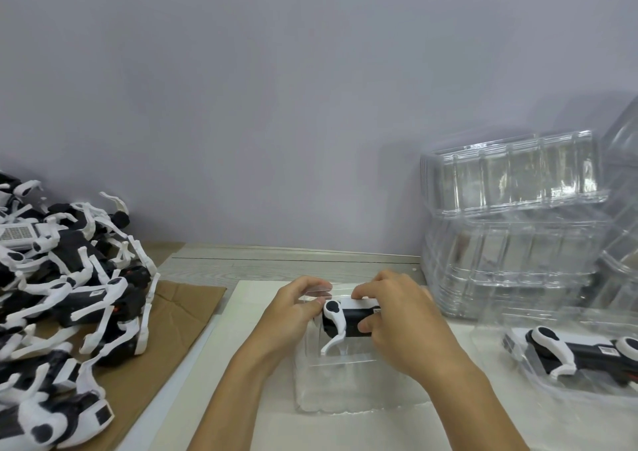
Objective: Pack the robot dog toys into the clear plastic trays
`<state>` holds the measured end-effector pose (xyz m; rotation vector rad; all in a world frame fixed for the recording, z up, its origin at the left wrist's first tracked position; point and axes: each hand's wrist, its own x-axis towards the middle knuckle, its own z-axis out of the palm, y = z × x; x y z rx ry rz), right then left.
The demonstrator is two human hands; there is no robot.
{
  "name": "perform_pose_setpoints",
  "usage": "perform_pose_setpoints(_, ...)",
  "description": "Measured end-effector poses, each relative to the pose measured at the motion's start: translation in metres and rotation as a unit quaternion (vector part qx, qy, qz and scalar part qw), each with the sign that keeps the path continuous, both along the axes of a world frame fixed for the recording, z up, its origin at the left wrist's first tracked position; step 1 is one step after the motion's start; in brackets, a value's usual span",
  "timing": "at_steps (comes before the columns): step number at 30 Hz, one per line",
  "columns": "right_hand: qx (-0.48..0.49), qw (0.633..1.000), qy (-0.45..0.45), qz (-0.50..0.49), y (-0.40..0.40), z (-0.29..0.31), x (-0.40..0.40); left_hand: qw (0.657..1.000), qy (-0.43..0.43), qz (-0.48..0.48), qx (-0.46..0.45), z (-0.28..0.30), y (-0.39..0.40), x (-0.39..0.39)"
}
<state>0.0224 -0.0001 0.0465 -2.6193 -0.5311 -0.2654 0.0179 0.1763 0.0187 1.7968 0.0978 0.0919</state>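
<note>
A black-and-white robot dog toy sits in the far end of a clear plastic tray on the white board in front of me. My left hand holds the toy's left end, thumb against its white hip joint, fingers over the tray's rim. My right hand grips the toy's right part, fingers curled over its top and thumb on its side; that end of the toy is hidden.
A large heap of loose robot dog toys lies on brown cardboard at the left. A stack of empty clear trays stands at the back right. A packed tray with a toy lies at the right.
</note>
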Motion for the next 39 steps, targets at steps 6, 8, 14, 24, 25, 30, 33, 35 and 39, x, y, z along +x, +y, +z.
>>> perform_pose_setpoints(6,0.007,0.999,0.007,-0.037,-0.001,0.0,-0.001,1.0,-0.006,-0.002,0.028,-0.002,0.001,0.002)
perform_pose_setpoints(8,0.006,0.999,0.006,-0.045,0.0,0.0,-0.001,1.0,0.004,0.005,0.025,-0.002,0.0,0.003)
perform_pose_setpoints(14,0.042,0.997,0.056,-0.041,-0.011,0.008,-0.001,1.0,0.016,0.012,0.02,0.001,-0.001,0.002)
perform_pose_setpoints(24,0.026,0.988,0.132,-0.082,-0.051,0.02,0.006,0.997,0.04,0.042,0.056,0.009,-0.003,-0.001)
perform_pose_setpoints(25,0.034,0.988,0.13,-0.076,-0.051,0.019,0.008,0.996,0.037,0.044,0.069,0.01,-0.003,-0.002)
perform_pose_setpoints(30,0.111,0.983,0.116,-0.093,-0.058,0.01,0.017,0.981,-0.059,0.075,0.167,0.025,-0.005,-0.002)
perform_pose_setpoints(33,0.109,0.98,0.142,-0.091,-0.06,0.006,0.02,0.964,-0.139,0.035,0.224,0.041,-0.021,-0.005)
perform_pose_setpoints(35,0.103,0.98,0.143,-0.092,-0.059,0.004,0.02,0.95,-0.138,-0.048,0.276,0.044,-0.039,-0.008)
perform_pose_setpoints(39,0.09,0.984,0.13,-0.081,-0.056,0.005,0.019,0.91,-0.083,-0.12,0.388,0.037,-0.063,-0.012)
